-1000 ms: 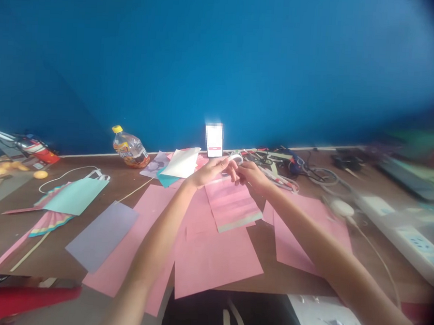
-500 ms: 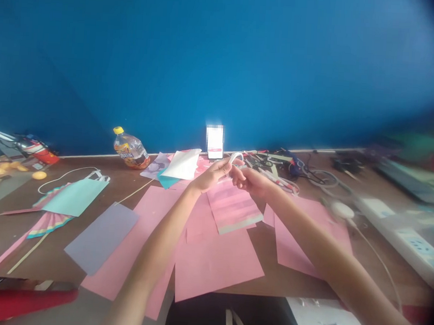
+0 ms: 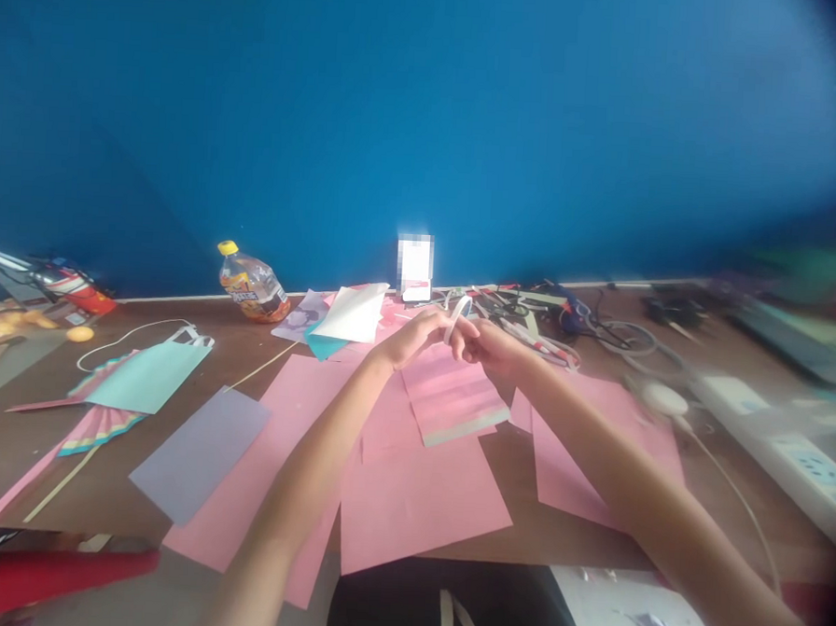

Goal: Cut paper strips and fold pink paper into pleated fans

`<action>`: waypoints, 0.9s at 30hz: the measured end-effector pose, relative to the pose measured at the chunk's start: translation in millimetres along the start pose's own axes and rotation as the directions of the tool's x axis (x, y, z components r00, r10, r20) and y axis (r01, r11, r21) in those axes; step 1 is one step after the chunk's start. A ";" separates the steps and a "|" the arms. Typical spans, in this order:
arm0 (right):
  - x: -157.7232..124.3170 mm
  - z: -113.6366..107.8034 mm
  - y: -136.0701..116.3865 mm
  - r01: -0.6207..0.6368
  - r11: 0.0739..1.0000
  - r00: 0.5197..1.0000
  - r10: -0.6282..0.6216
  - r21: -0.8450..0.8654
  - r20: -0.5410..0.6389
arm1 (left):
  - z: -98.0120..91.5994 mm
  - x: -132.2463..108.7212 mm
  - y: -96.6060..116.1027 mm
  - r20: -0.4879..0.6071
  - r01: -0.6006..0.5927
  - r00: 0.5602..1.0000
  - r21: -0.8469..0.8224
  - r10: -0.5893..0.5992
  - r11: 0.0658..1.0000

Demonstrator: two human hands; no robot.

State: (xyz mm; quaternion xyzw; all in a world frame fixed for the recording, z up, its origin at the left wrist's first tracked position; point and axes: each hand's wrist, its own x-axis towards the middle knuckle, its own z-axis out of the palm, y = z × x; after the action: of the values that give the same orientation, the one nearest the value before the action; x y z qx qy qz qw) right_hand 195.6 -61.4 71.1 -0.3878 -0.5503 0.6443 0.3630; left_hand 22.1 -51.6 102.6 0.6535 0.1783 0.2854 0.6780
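Meeting at a partly hidden white ring (image 3: 458,317): left hand (image 3: 420,339), right hand (image 3: 493,346).

Brn table (image 3: 546,536) — pink sheets (image 3: 425,510), yellow-cap btl (image 3: 255,290), pwr strip (image 3: 768,453) on top.

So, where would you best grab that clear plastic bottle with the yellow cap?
Probably around the middle of the clear plastic bottle, wrapping it from the near side: the blue wall stands close behind, and the bottle's rounded body offers more to hold than the small yellow cap.
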 end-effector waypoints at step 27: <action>3.2 -2.8 4.0 -0.080 0.973 0.969 0.025 -0.215 -0.247 | -2.6 6.4 -11.0 -0.223 0.037 0.975 0.094 -0.015 0.995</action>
State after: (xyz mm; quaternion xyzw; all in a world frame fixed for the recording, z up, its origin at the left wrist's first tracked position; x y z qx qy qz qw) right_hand 196.5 -57.8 66.6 -0.5165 -0.5600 0.5355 0.3646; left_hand 27.1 -45.4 92.3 0.6474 0.2752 0.3388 0.6248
